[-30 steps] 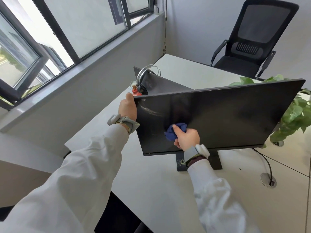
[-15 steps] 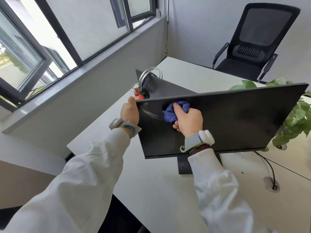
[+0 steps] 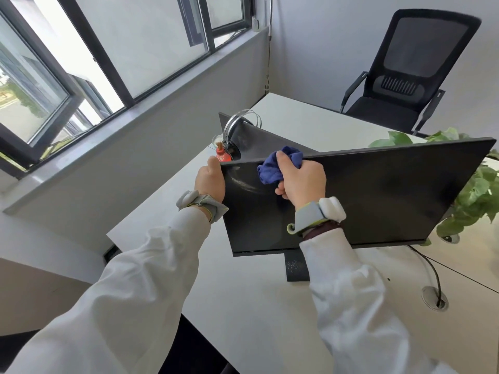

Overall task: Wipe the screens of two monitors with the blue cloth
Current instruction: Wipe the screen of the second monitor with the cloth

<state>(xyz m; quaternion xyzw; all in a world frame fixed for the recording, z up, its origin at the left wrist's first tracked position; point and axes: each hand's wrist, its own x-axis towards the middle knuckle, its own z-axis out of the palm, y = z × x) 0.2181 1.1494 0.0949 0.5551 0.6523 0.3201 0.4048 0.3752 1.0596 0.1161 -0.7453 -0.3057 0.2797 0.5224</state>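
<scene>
The blue cloth (image 3: 272,168) reached the landscape monitor (image 3: 378,195)'s top.

The cloth (image 3: 272,171) in the right hand (image 3: 302,182) is deep blue. The monitor (image 3: 378,195) is black, with pale smears near the left hand (image 3: 210,180). Its stand (image 3: 295,265), below the right wrist, is black speckled with pale dots. The sleeves (image 3: 135,279) are white. The wristbands (image 3: 313,215) are grey, edged yellow-green, each with a white pod. Just beyond the left hand the bottle (image 3: 222,155) is red and the headphones (image 3: 240,117) have a silver band. The second monitor (image 3: 259,143) there is dark grey. Far beyond the right hand the chair (image 3: 421,58) is black mesh. The plant (image 3: 483,190) to that hand's right is green. The desk (image 3: 256,306) is white.
</scene>
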